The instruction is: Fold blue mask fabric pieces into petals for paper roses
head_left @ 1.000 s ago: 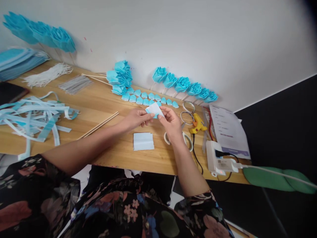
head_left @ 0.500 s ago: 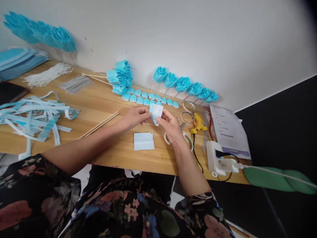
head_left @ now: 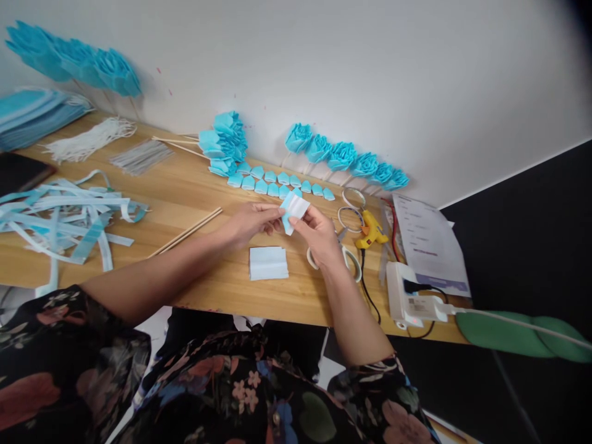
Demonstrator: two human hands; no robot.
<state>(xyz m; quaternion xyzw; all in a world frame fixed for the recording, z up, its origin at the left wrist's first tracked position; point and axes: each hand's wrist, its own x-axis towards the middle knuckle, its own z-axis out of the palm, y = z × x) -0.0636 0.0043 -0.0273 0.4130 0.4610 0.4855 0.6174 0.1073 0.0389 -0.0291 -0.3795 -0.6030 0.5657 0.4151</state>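
Observation:
Between my two hands is a small piece of blue-and-white mask fabric point(head_left: 297, 208), partly folded, held above the wooden table. My left hand point(head_left: 256, 221) pinches its left edge between thumb and fingers. On the right side my right hand point(head_left: 319, 234) grips it, the thumb pressed on its lower part. Below them a pale rectangle of fabric point(head_left: 268, 264) lies flat on the table. Behind the hands stretch two rows of small folded blue petals point(head_left: 261, 187). Scissors point(head_left: 352, 265) lie partly hidden under my right wrist.
Blue fabric flowers on sticks point(head_left: 342, 156) lean along the wall, with a bunch point(head_left: 226, 145) nearer the middle. A yellow glue gun point(head_left: 371, 229), tape rings point(head_left: 350, 219) and a white power strip point(head_left: 402, 296) are at right. Cut strips point(head_left: 69, 216) and wooden sticks point(head_left: 187, 231) lie at left.
The fabric piece has tilted clockwise, its top right corner shifting to the right, and more of its blue side shows at the left. Both hands keep hold of it.

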